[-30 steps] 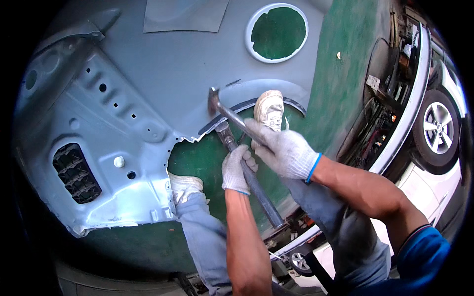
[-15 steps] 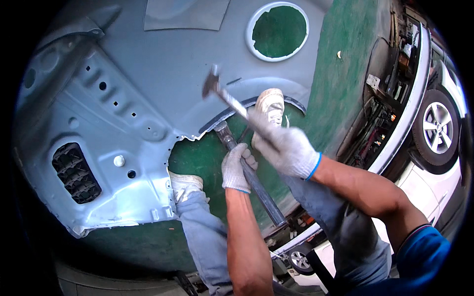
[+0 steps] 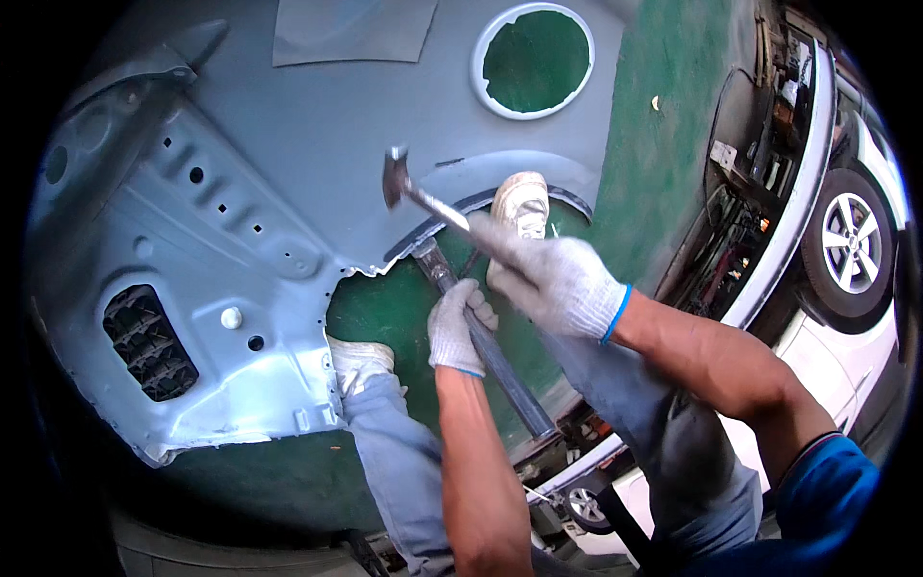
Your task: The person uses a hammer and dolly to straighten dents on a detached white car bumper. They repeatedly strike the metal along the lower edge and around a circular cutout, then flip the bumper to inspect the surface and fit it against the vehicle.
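Note:
My gloved right hand (image 3: pixel 567 288) grips a hammer (image 3: pixel 394 176), its head raised above the grey sheet-metal panel (image 3: pixel 336 154) beside a curved, dark-edged cutout (image 3: pixel 464 210). Below it, my gloved left hand (image 3: pixel 452 332) is closed round a long dark metal bar (image 3: pixel 510 385) whose flat upper end meets the edge of that cutout. My right shoe (image 3: pixel 519 197) rests at the arch. The other shoe (image 3: pixel 356 356) lies against the panel's lower notched edge.
Green floor (image 3: pixel 654 144) shows around the panel and through its round hole. At the right are car parts (image 3: pixel 760 212), a long pale bumper-like strip (image 3: pixel 817 115) and white bodywork with a wheel (image 3: pixel 851 245). A loose metal sheet (image 3: pixel 351 29) lies at the top.
The hammer head has shifted leftward since a second ago, rose, then came slightly lower. My left hand and the bar stay nearly in place.

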{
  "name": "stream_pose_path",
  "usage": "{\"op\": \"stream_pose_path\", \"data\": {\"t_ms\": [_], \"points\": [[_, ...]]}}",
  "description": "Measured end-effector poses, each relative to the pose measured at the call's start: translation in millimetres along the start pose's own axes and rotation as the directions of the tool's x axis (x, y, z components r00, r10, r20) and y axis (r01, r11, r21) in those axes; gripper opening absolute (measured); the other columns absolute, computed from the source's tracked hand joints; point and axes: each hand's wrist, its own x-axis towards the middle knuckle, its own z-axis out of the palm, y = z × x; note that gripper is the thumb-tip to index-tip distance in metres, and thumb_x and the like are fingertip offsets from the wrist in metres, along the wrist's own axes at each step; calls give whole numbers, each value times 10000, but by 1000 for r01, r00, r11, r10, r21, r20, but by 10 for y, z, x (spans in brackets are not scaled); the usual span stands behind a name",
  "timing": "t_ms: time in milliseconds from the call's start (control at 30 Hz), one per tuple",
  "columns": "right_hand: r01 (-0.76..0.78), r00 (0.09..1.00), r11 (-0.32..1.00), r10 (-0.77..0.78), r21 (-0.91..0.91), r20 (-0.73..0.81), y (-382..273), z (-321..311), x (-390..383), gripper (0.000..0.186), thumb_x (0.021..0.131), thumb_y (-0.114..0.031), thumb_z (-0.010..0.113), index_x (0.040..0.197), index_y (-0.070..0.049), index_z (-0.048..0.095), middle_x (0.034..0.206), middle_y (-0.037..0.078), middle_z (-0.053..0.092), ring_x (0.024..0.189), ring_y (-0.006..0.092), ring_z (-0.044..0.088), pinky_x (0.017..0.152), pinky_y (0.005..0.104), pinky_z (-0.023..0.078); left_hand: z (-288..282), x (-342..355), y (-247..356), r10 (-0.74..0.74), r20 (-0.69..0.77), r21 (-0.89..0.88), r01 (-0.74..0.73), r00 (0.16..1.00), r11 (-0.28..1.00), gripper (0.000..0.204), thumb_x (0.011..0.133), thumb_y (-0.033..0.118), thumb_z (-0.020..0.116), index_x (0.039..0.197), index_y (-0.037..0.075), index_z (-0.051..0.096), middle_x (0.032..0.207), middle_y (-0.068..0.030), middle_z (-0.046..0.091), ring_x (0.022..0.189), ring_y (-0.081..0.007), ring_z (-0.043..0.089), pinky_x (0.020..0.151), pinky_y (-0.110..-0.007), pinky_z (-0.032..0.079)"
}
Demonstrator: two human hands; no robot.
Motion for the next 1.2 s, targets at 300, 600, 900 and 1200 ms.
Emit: {"op": "stream_pose_path", "data": {"t_ms": [300, 600, 900, 1200], "points": [[-35, 999, 999, 36, 41, -22, 22, -42, -9, 657, 932, -208, 598, 1547, -202, 369, 921, 197, 722, 783, 414, 707, 700, 510, 580, 142, -67, 24, -62, -58, 46, 65, 996, 997, 119, 970, 168, 617, 979, 53, 589, 682, 20, 507, 503, -99, 455, 435, -248, 406], [-111, 992, 992, 114, 66, -49, 37, -75, -58, 633, 922, -204, 602, 1527, -211, 415, 924, 180, 717, 776, 401, 712, 696, 504, 584, 183, -53, 51, -74, -58, 104, 80, 996, 991, 135, 956, 171, 642, 990, 46, 604, 669, 30, 488, 515, -96, 468, 454, -244, 412], [-92, 996, 996, 92, -7, -6, 222, 33, -167, 654, 921, -197, 613, 1533, -218, 384, 938, 208, 708, 771, 415, 704, 690, 520, 579, 120, 43, -18, -75, 25, 84, 73, 997, 994, 189, 980, 184, 623, 1071, 22, 589, 696, 28, 480, 522, -100, 444, 448, -253, 399], [38, 984, 995, -21, 93, -175, 253, 87, -147, 649, 919, -173, 609, 1531, -190, 393, 952, 203, 716, 782, 402, 710, 681, 511, 578, 144, 22, -94, -56, 2, 102, 55, 998, 993, 161, 980, 181, 615, 1054, 40, 595, 695, 25, 504, 523, -102, 470, 452, -253, 402]]}}
